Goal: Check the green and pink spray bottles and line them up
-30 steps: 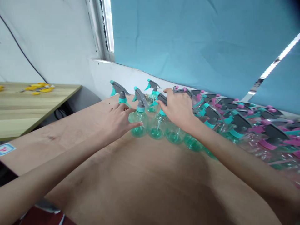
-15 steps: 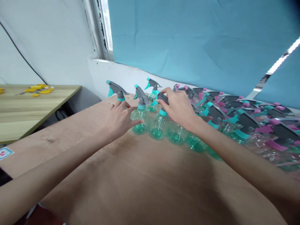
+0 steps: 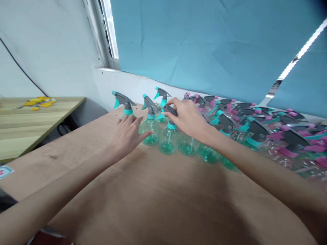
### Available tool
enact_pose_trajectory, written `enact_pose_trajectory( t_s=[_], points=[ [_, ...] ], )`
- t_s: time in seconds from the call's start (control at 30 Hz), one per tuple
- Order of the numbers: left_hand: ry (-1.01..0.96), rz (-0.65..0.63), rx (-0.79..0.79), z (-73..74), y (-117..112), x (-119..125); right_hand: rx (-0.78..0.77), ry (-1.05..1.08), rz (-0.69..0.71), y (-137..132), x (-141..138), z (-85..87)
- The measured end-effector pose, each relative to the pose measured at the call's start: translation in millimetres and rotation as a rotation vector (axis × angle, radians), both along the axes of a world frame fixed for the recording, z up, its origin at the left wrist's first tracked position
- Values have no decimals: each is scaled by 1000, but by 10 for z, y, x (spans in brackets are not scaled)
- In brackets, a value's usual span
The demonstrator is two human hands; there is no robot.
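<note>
Two hands: right hand grips a spray bottle; left hand spread beside.

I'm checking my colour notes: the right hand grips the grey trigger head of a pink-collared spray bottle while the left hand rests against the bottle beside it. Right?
Not quite. In the head view the bottle under the right hand has a teal collar, not pink. The left hand does rest against the neighbouring bottle.
</note>
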State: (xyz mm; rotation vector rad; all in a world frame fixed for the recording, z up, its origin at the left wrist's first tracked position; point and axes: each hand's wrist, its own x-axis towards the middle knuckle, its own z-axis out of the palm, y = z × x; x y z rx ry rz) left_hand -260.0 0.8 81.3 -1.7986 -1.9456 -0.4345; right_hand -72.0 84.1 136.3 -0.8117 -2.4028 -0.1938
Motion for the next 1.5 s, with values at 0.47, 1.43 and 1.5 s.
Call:
enact_pose_trajectory(
  t_s=[0.47,1.43,1.5],
  points=[
    [-369,-319,-40,-380,-665,626,-155,39,137,-576,392,86],
    [-753,-912,-439,-678,-472,2749,-724,526,-187,-1134,2484,-401],
    [-754,-936,-434,-685,-415,2808,-703,534,-209,-1104,2542,-419]
  ],
)
